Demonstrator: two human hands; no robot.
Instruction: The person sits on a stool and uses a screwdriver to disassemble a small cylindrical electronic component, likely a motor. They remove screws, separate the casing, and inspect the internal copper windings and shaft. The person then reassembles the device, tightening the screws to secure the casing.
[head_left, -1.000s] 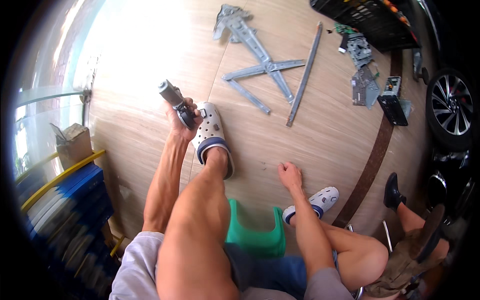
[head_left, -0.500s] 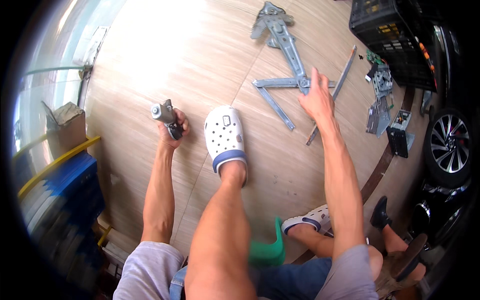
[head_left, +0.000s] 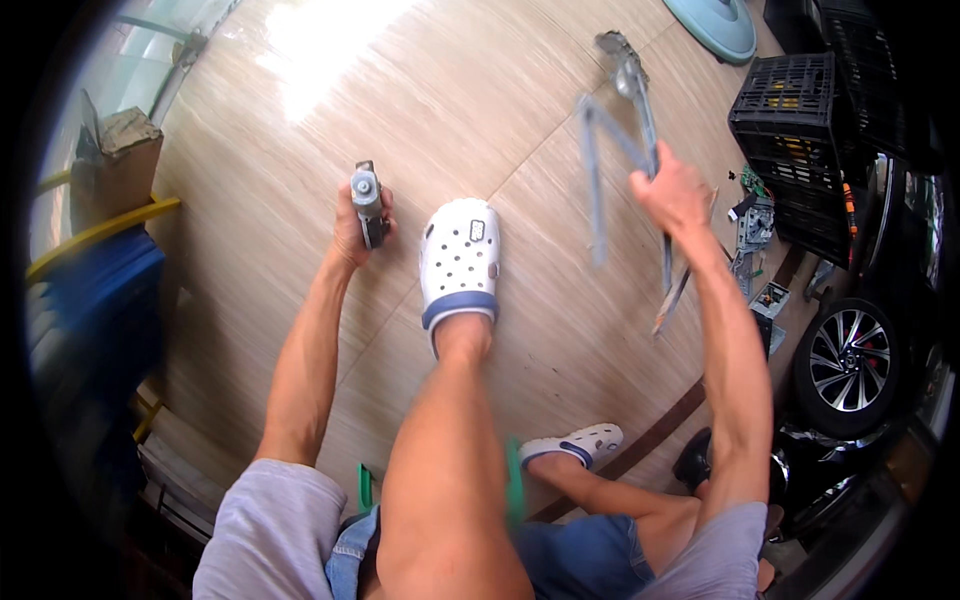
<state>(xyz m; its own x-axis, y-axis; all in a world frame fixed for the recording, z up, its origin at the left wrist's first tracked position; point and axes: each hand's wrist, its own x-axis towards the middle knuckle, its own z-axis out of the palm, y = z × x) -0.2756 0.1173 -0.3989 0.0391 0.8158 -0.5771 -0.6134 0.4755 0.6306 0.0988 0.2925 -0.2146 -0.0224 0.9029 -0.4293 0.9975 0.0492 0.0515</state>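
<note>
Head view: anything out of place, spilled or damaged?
Yes: a green circuit board and grey parts lie loose on the floor beside a black crate, not in it. No spill visible. The metal linkage in the right hand is too blurred to judge for damage.

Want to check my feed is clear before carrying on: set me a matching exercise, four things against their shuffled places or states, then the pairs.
1. left hand
2. right hand
3. cardboard box
4. wheel

A. at the picture's right, spoked
B. gripping a metal linkage
C. brown, at the picture's left
D. holding a grey motor-like part

Pairs: 1-D, 2-B, 3-C, 4-A
</note>
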